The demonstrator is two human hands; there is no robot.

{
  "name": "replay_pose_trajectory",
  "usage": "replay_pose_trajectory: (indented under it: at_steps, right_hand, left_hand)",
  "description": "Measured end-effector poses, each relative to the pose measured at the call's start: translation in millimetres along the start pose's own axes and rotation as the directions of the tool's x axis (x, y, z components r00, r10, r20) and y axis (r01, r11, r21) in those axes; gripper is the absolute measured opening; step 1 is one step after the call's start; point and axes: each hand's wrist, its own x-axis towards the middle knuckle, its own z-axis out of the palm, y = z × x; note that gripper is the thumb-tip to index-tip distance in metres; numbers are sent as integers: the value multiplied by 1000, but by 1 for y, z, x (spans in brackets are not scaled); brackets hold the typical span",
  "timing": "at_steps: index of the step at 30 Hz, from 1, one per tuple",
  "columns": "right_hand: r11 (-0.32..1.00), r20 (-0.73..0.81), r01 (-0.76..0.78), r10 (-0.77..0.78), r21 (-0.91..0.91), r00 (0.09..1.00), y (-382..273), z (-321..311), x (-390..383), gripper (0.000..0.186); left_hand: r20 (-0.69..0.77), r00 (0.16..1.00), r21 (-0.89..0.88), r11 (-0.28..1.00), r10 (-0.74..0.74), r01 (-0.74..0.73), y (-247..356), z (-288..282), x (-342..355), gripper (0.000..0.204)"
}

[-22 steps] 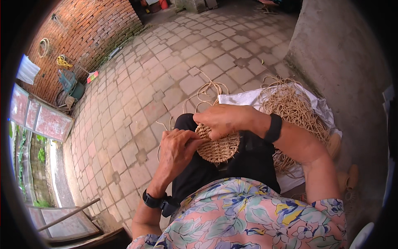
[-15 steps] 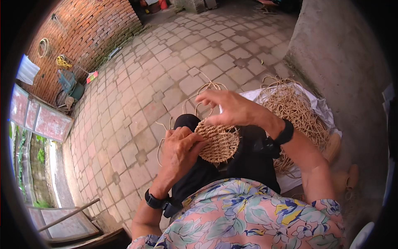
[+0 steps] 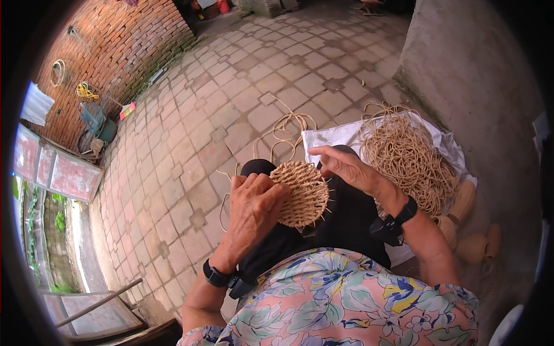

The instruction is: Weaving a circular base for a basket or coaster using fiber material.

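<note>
A small round piece of tan straw weaving point(image 3: 303, 193) lies over my dark-trousered lap, with short stake ends poking out along its right side. My left hand point(image 3: 254, 205) grips its left edge, thumb on top and fingers curled around the rim. Just off the upper right rim is my right hand point(image 3: 355, 170), its index finger stretched out leftward and the fingers apart. Whether its thumb touches the weave or a thin strand, I cannot tell. Loose straw cord point(image 3: 288, 124) trails over the paving beyond my knees.
A big tangled heap of straw cord point(image 3: 407, 161) sits on a white sheet point(image 3: 323, 137) to my right. Tan, rounded objects point(image 3: 472, 248) lie beside it, near a grey wall point(image 3: 479, 86). Paving stones point(image 3: 190, 144) stretch ahead to a brick wall point(image 3: 127, 46).
My right hand has moved right and slightly down, from over the top of the weaving to its upper right rim. My left hand keeps its hold on the left edge.
</note>
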Motion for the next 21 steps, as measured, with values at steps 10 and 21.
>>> replay_pose_trajectory:
  at_steps: [10,21]
  right_hand:
    - [990,166,76,-95,117,981,8,4,-6,89]
    - [997,-396,51,-22,65,918,12,3,-40,50]
  left_hand:
    - [84,995,-215,974,-49,66,-3,-6,0,8]
    - [68,998,-252,968,4,13,-7,-4,-3,16]
